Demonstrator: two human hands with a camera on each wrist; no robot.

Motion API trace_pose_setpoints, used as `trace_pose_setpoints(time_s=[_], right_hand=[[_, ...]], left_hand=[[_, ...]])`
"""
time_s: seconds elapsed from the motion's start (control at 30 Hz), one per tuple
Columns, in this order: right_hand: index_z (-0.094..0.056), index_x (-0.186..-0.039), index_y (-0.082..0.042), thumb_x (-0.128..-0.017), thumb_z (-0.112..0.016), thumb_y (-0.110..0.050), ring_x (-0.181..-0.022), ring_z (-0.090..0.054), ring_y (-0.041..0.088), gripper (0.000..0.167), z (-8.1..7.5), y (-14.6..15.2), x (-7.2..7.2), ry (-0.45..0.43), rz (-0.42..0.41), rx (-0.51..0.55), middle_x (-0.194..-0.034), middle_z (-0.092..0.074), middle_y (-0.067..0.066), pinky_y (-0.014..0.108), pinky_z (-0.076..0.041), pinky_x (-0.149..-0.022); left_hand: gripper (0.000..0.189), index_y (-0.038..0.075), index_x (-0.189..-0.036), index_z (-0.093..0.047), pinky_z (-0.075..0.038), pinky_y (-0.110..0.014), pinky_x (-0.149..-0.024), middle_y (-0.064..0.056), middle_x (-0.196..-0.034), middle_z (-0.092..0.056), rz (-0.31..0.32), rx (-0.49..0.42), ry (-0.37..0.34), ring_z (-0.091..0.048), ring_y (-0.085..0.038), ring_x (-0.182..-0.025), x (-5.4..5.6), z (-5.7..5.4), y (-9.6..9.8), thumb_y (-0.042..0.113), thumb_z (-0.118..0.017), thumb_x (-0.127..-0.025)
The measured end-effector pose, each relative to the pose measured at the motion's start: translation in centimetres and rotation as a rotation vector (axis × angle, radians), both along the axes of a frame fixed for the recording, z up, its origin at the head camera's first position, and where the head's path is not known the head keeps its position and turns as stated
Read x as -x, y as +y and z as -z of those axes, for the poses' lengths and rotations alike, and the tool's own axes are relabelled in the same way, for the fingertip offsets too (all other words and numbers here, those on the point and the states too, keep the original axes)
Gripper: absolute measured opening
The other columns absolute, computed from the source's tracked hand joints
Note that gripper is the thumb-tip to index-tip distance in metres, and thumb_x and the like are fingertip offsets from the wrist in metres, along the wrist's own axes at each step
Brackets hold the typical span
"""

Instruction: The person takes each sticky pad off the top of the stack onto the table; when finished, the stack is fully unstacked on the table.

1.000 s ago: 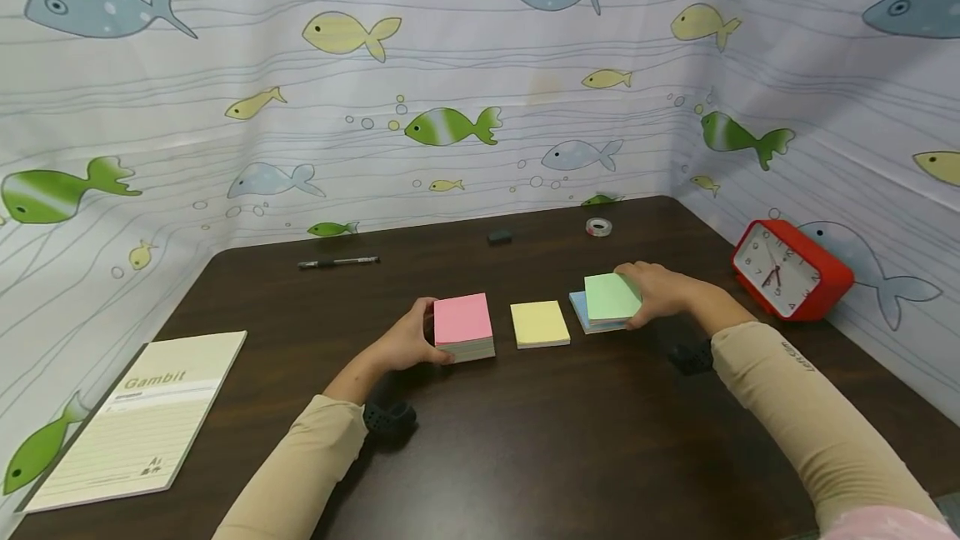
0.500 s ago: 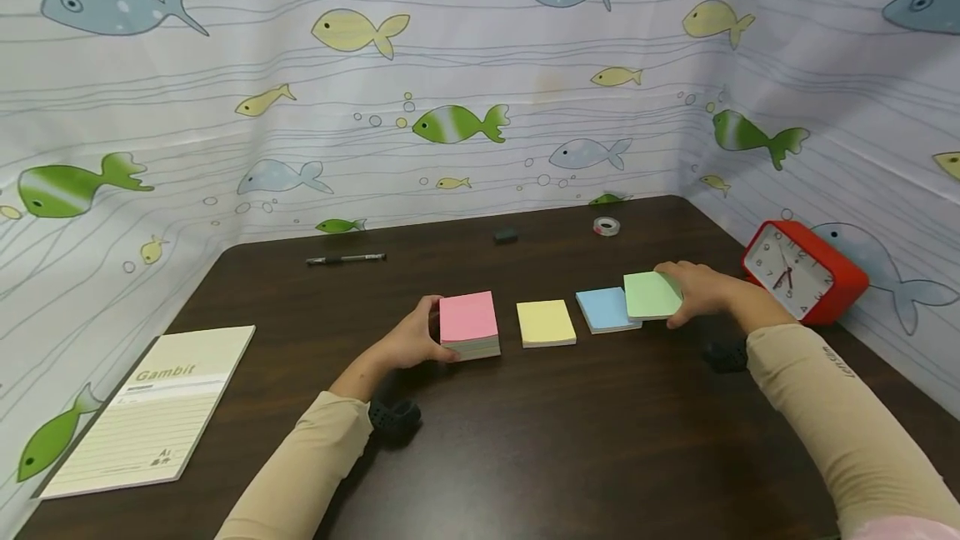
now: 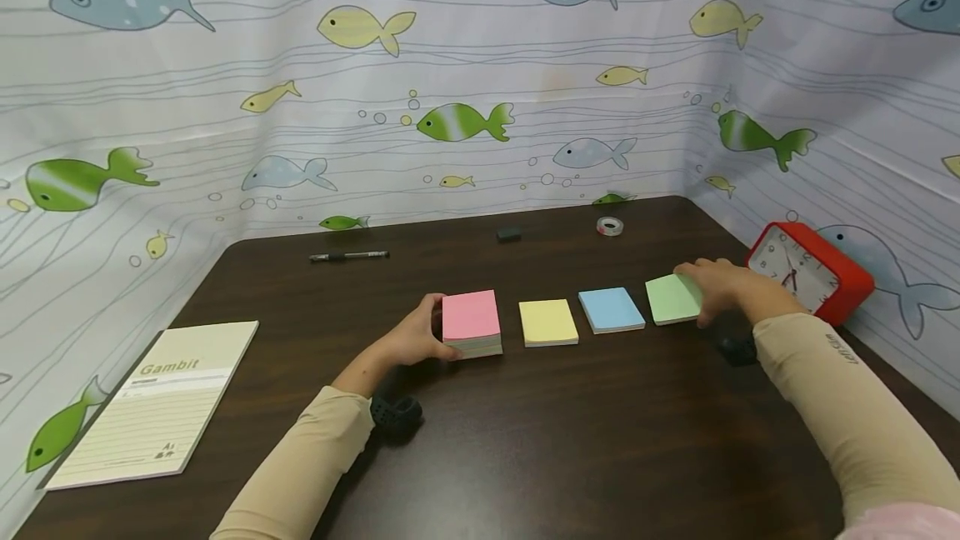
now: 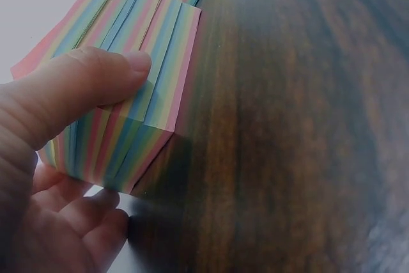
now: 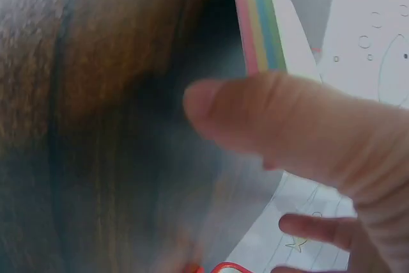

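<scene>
The left hand (image 3: pixel 405 340) grips a thick square block of paper notes with a pink top (image 3: pixel 471 317), its thumb against the block's striped near side. The block sits on the dark brown wooden table (image 3: pixel 570 440), just left of a thin square yellow paper pad (image 3: pixel 548 323). Right of that lies a thin square light-blue paper pad (image 3: pixel 611 310). Farther right, the right hand (image 3: pixel 716 286) grasps a thin square pale-green paper pad (image 3: pixel 672 299) at its right end, near a red box-shaped alarm clock (image 3: pixel 847 275).
</scene>
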State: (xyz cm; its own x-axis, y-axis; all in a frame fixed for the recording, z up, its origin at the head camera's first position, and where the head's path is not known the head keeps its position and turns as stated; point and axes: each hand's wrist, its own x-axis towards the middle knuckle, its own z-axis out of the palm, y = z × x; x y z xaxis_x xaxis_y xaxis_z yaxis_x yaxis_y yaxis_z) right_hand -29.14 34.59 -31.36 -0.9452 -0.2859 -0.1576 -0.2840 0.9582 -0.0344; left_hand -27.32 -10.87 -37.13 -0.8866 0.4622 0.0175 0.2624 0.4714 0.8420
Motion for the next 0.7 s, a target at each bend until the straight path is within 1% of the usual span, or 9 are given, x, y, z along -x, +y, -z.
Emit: trace_pose_setpoints(time_s=[0.07,0.13,0.27,0.33,0.43,0.53,0.7], right_hand=[[-0.04,-0.123,0.0,-0.051,-0.083,-0.022,-0.088,-0.041,0.041,0.087,0.1,-0.2,0.0,-0.017,0.015,-0.049,-0.105,-0.046,0.024,0.049,-0.04,-0.061],[-0.036,-0.126,-0.002,-0.052,-0.083,-0.023,-0.093,-0.039,0.046,0.091,0.0,-0.6,-0.1,-0.04,0.031,-0.076,-0.109,-0.043,0.028,0.053,-0.04,-0.063],[-0.027,-0.133,-0.006,-0.053,-0.083,-0.027,-0.101,-0.033,0.051,0.1,-0.4,-2.0,-0.2,-0.042,0.026,-0.074,-0.117,-0.038,0.031,0.059,-0.038,-0.064],[-0.026,-0.134,-0.006,-0.055,-0.082,-0.028,-0.104,-0.032,0.051,0.1,-0.7,-2.9,-0.1,-0.016,0.0,-0.058,-0.119,-0.037,0.03,0.059,-0.038,-0.065],[-0.027,-0.135,-0.006,-0.059,-0.08,-0.029,-0.106,-0.032,0.049,0.095,-1.0,-4.6,-0.1,0.013,-0.052,-0.046,-0.121,-0.037,0.029,0.06,-0.038,-0.068],[-0.027,-0.135,-0.006,-0.064,-0.076,-0.032,-0.109,-0.031,0.049,0.09,-1.1,-6.7,-0.3,0.023,-0.11,-0.052,-0.124,-0.036,0.028,0.06,-0.036,-0.073],[-0.027,-0.136,-0.007,-0.072,-0.069,-0.038,-0.113,-0.031,0.045,0.083,-1.3,-10.5,-0.7,0.02,-0.207,-0.026,-0.126,-0.036,0.025,0.056,-0.036,-0.078]], left_hand=[[0.088,0.0,-0.127,-0.02,-0.028,-0.043,-0.095,-0.017,-0.126,-0.032,0.003,-0.003,0.002,-0.03,-0.03,-0.121,0.0,0.0,0.0,0.009,-0.079,-0.061],[0.088,0.0,-0.127,-0.02,-0.028,-0.043,-0.095,-0.017,-0.127,-0.031,0.007,-0.004,-0.001,-0.03,-0.03,-0.121,0.0,0.0,0.0,0.009,-0.079,-0.062],[0.088,0.001,-0.127,-0.02,-0.028,-0.042,-0.095,-0.016,-0.126,-0.032,-0.001,0.001,-0.006,-0.03,-0.029,-0.121,0.1,0.1,0.1,0.008,-0.079,-0.061],[0.088,0.001,-0.127,-0.02,-0.029,-0.041,-0.095,-0.016,-0.126,-0.033,-0.004,-0.001,-0.001,-0.031,-0.029,-0.121,0.2,0.1,0.2,0.008,-0.079,-0.061],[0.089,0.0,-0.127,-0.02,-0.029,-0.041,-0.095,-0.017,-0.127,-0.032,0.004,-0.002,0.007,-0.03,-0.03,-0.122,0.2,0.1,0.3,0.009,-0.079,-0.061],[0.089,0.0,-0.127,-0.02,-0.03,-0.041,-0.094,-0.016,-0.128,-0.031,0.007,0.005,-0.002,-0.028,-0.029,-0.123,0.2,0.1,0.4,0.009,-0.079,-0.061],[0.09,0.0,-0.127,-0.02,-0.03,-0.04,-0.095,-0.017,-0.127,-0.032,-0.019,0.018,-0.006,-0.03,-0.029,-0.122,0.0,0.0,0.2,0.008,-0.08,-0.06]])
